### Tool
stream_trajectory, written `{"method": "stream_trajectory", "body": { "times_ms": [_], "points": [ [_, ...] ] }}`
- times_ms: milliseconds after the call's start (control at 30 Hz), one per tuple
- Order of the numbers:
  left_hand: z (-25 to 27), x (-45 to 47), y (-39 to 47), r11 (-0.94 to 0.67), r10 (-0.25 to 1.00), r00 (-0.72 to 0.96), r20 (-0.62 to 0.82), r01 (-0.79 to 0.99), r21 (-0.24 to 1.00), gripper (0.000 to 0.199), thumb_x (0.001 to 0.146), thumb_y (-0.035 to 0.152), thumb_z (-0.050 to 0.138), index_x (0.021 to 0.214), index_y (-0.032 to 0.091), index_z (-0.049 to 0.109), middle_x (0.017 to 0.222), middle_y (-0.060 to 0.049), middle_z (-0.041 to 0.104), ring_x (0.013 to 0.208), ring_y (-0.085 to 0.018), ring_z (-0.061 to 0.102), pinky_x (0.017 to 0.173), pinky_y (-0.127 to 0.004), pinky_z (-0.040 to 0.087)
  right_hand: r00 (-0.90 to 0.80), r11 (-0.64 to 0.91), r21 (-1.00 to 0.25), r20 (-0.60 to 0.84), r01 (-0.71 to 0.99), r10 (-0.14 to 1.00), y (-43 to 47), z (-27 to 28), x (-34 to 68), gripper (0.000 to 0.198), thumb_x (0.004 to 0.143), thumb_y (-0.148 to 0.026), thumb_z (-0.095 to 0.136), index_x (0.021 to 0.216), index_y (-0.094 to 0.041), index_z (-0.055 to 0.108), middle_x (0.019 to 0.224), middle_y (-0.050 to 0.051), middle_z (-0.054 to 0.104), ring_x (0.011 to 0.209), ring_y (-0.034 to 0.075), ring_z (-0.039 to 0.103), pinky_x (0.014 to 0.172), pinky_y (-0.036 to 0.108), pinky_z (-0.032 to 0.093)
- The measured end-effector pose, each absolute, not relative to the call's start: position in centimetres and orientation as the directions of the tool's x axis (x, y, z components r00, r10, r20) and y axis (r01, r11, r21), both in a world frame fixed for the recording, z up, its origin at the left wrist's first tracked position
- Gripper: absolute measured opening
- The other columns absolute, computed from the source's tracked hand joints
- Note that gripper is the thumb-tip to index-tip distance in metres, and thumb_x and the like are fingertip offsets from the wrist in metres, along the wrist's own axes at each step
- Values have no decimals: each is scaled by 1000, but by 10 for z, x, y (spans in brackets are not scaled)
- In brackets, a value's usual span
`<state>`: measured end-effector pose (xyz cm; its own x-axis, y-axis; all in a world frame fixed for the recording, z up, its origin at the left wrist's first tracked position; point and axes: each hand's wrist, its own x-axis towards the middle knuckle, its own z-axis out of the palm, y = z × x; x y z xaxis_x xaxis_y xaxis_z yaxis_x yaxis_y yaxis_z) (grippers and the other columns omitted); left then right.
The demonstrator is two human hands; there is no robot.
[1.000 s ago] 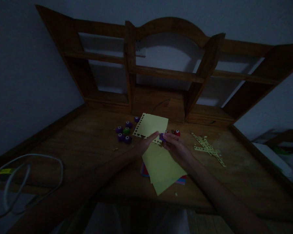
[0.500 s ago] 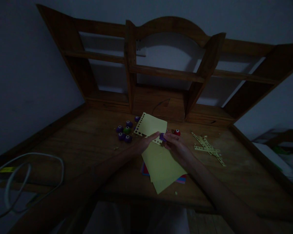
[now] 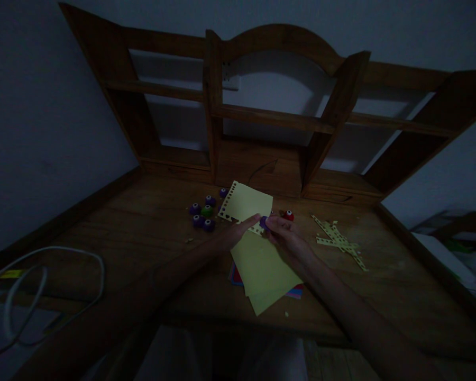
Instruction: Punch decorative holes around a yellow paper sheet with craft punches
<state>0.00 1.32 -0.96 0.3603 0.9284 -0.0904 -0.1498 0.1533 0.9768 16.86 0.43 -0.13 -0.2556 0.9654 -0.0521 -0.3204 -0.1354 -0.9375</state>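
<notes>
Nearest on the counter [image 3: 150,222], yellow sheets [image 3: 264,270] mostly hide coloured paper [image 3: 236,277], beyond which the right hand [image 3: 289,238] pinches a half-covered purple punch [image 3: 264,222] at a hole-edged sheet [image 3: 249,202], the left hand [image 3: 233,236] overlapping that sheet, its grip impossible to tell.

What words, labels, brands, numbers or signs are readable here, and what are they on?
None can be read.
Purple punch in the right hand: too dark.
Green punch and red punch: any print too small.
Punched yellow sheet: cut-out shapes, no readable lettering.
Yellow strip, far left: too dark.
</notes>
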Motion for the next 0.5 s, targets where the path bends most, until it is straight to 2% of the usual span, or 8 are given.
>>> {"method": "stream_trajectory", "body": {
  "times_ms": [133,367,500],
  "points": [
    [-9,-2,13,134,935,339,-105,-64,989,55,76,60,58,106,16,67,104,-9,69,97,-25,62,90,-35,43,-254,-120,-937,-35,-328,967,2,1,168,17,69,-32,77,73,-18,70,63,-3,55,54,7,41,49,23,28],
    [-1,4,7,80,936,349,-32,-123,989,55,77,60,58,107,15,66,100,-10,70,99,-25,61,94,-36,41,-189,-136,-944,-81,-300,979,-4,11,169,20,63,-32,81,73,-19,70,68,-1,61,57,9,45,51,24,29],
    [3,5,3,101,945,322,-53,-133,986,53,76,58,60,106,16,66,102,-9,69,101,-25,61,92,-35,42,-161,-129,-955,-88,-265,983,-3,11,170,22,62,-33,81,75,-19,70,75,1,65,62,10,50,54,24,31]
  ]
}}
